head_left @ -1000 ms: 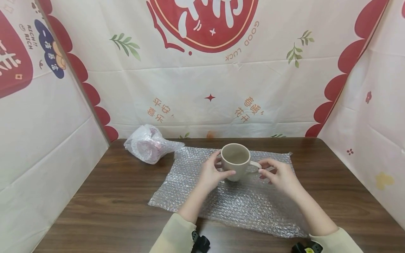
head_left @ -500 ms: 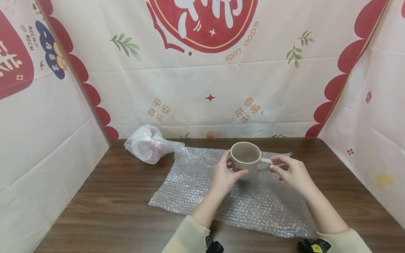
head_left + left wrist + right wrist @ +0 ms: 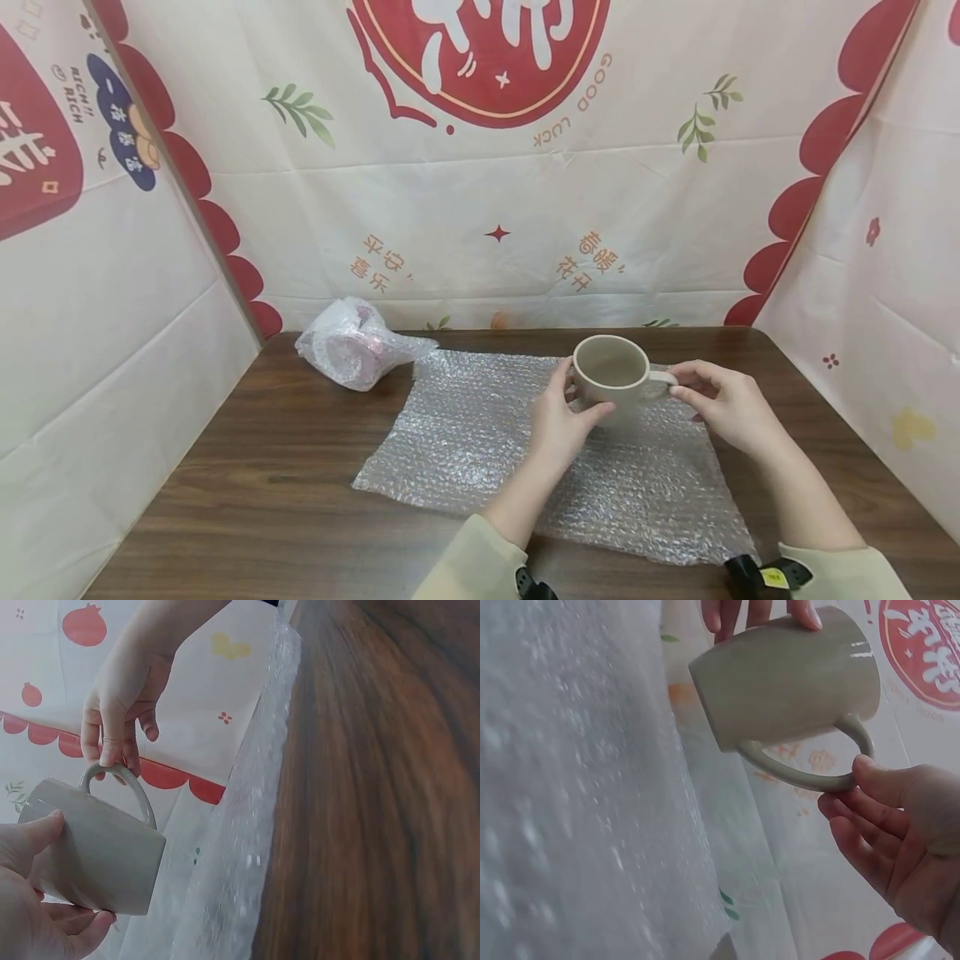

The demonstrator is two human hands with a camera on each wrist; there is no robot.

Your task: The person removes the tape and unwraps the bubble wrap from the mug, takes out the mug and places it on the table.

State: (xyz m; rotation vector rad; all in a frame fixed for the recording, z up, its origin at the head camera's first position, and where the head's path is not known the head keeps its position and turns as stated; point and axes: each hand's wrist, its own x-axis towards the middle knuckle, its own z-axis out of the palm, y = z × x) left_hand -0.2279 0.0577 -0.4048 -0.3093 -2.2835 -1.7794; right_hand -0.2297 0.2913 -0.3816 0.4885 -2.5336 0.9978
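Observation:
A beige mug (image 3: 609,367) is held upright above a sheet of bubble wrap (image 3: 465,433). My left hand (image 3: 562,425) grips its body from the left, thumb on the near side and fingers round the far side. On the right, my right hand (image 3: 727,404) pinches the mug's handle (image 3: 802,778) between thumb and fingers. Both wrist views show a gap between the mug's base and the bubble wrap. In the left wrist view the mug (image 3: 97,851) stands between my two hands, its handle pointing to the right hand.
A bundle in bubble wrap (image 3: 352,346), with something pinkish inside, lies at the back left of the brown wooden table (image 3: 247,467). It lies close to the sheet's far left corner. Printed cloth walls (image 3: 450,200) stand behind and at both sides.
Both hands have moved the mug to the right and raised it a little over the bubble wrap. Their hold on body and handle is the same. The wrapped bundle stays in place.

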